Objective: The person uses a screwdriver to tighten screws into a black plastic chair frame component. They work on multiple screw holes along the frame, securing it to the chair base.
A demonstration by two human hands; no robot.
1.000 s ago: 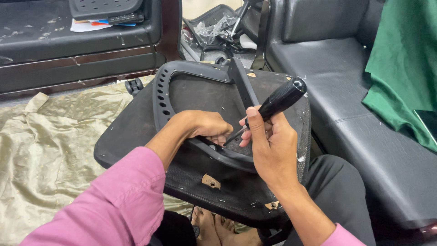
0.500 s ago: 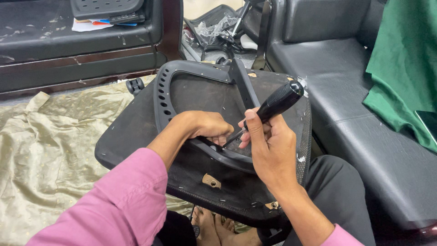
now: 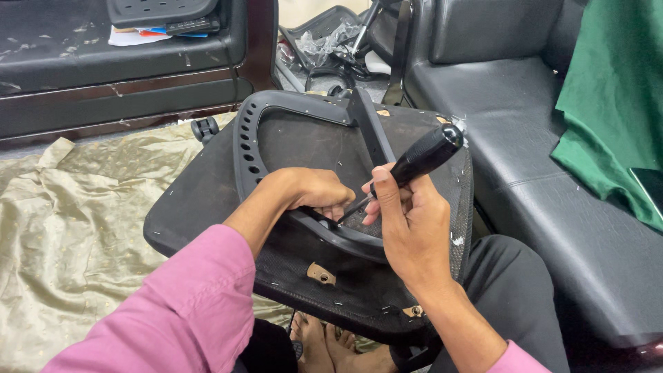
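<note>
A black office-chair seat (image 3: 200, 200) lies upside down across my lap, with a black plastic frame (image 3: 276, 110) on its underside. My right hand (image 3: 407, 221) grips a black-handled screwdriver (image 3: 425, 155), its thin tip angled down to the frame's lower rim near my left fingers. My left hand (image 3: 314, 193) is curled and rests on that rim, its fingers pressed at the spot the tip touches. Whether the left fingers pinch anything is hidden. Both sleeves are pink.
A wrinkled gold cloth (image 3: 76, 221) covers the floor at left. A black sofa (image 3: 545, 159) with a green cloth (image 3: 615, 117) runs along the right. Another black sofa (image 3: 103, 62) with papers stands behind. Chair parts and plastic wrap (image 3: 338, 41) lie between them.
Almost nothing has moved; the screwdriver handle shifted very slightly while its tip stayed at the frame's rim.
</note>
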